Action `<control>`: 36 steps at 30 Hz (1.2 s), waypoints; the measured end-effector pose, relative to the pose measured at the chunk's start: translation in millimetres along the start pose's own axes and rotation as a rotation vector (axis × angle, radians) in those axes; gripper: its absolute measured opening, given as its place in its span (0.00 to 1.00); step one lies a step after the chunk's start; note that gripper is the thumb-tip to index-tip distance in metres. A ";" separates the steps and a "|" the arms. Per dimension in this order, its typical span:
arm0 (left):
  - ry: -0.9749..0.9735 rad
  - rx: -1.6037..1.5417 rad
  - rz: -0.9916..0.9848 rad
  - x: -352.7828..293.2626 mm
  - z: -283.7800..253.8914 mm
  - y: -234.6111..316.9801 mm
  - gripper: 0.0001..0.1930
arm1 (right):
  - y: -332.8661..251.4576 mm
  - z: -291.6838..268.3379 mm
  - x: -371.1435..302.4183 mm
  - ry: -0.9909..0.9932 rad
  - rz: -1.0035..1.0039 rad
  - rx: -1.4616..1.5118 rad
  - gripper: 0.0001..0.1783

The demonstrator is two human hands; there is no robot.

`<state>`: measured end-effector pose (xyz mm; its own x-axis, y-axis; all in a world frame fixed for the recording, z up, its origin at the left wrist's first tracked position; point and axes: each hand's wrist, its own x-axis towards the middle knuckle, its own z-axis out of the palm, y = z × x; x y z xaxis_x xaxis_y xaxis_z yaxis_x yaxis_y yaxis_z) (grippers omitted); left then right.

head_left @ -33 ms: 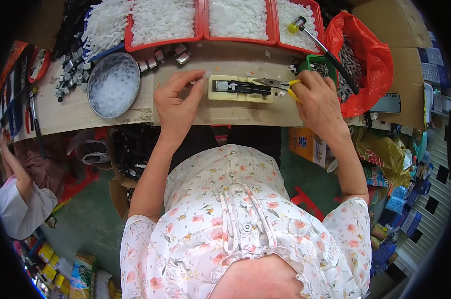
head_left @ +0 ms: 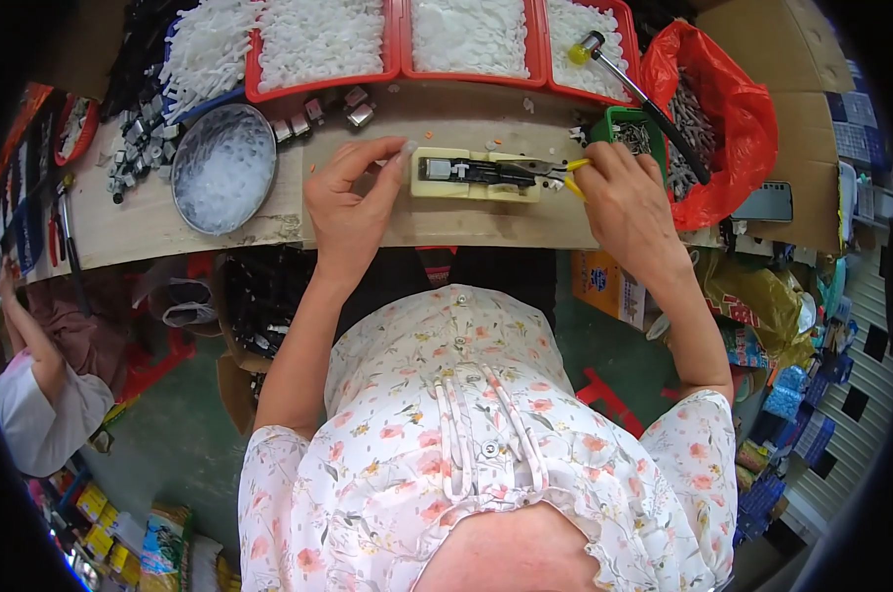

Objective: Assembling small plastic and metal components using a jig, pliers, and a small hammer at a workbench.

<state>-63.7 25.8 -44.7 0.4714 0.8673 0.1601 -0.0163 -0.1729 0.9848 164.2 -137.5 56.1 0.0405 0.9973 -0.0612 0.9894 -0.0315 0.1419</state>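
Note:
A cream-coloured block fixture (head_left: pixel 476 192) lies on the table in front of me, with a black part bearing a silver metal piece (head_left: pixel 433 170) set in its recess. My right hand (head_left: pixel 624 197) is closed around the yellow handles of a pair of pliers (head_left: pixel 555 168), whose jaws reach over the fixture's right end by the black part. My left hand (head_left: pixel 353 197) is at the fixture's left end, thumb and forefinger drawn together; a small pale thing seems to be at their tips, too small to name.
Red trays (head_left: pixel 397 74) of white plastic parts line the back. A round metal bowl (head_left: pixel 272 168) of translucent pieces stands left, near loose metal pieces (head_left: pixel 136 148). To the right are a green box (head_left: pixel 604 123), a hammer (head_left: pixel 644 99) and a red bag (head_left: pixel 752 128). Another person (head_left: pixel 52 405) sits at far left.
My right hand and the pliers have shifted slightly left, the jaws now further over the fixture. My left hand stays almost where it was.

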 end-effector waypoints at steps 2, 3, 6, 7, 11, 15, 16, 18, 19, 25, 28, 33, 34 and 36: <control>-0.011 0.006 0.005 1.3 0.1 1.7 0.08 | -8.3 -7.0 -0.8 -0.028 -0.020 -0.040 0.08; -0.012 0.019 0.012 1.4 -0.3 1.9 0.08 | -11.9 -9.0 0.1 -0.051 -0.048 -0.077 0.07; -0.006 -0.010 0.010 -0.6 -0.7 2.2 0.08 | -18.4 -12.4 1.6 -0.105 -0.062 -0.172 0.06; -0.002 -0.013 0.010 -1.3 -1.9 1.7 0.08 | -20.4 -13.6 2.5 -0.106 -0.065 -0.175 0.06; 0.002 -0.028 0.002 -3.5 -7.5 -0.1 0.08 | -27.5 -16.8 3.0 -0.128 -0.065 -0.294 0.09; -0.003 0.010 0.019 -3.9 -12.8 -1.6 0.08 | -35.6 -15.8 3.3 -0.118 -0.036 -0.371 0.11; -0.002 0.007 0.020 -3.9 -13.6 -1.6 0.08 | -38.3 -16.1 3.6 -0.119 -0.036 -0.374 0.11; 0.000 -0.026 0.022 -4.0 -14.9 -1.3 0.08 | -44.4 -17.3 4.0 -0.152 -0.003 -0.405 0.12; -0.001 -0.031 0.022 -4.1 -15.8 -1.5 0.08 | -47.5 -17.4 4.3 -0.154 -0.001 -0.409 0.12; 0.011 -0.051 0.006 -7.0 -20.7 0.5 0.07 | -54.0 -18.7 9.2 -0.171 -0.020 -0.428 0.11; 0.008 -0.053 -0.008 -8.4 -23.9 0.7 0.07 | -50.6 -24.0 15.9 -0.200 -0.083 -0.366 0.09; 0.030 -0.063 0.018 -12.0 -28.9 -4.1 0.07 | -48.5 -36.6 17.8 -0.192 -0.113 -0.447 0.07; 0.032 -0.064 0.018 -12.6 -29.6 -5.2 0.07 | -48.2 -37.9 17.7 -0.192 -0.115 -0.449 0.07; 0.039 -0.078 0.025 -13.2 -30.4 -6.5 0.07 | -47.8 -39.4 17.4 -0.209 -0.097 -0.473 0.07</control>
<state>-96.7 29.7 -51.2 0.4350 0.8811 0.1855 -0.0966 -0.1591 0.9825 112.1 -116.1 87.2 0.0264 0.9580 -0.2855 0.8209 0.1422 0.5531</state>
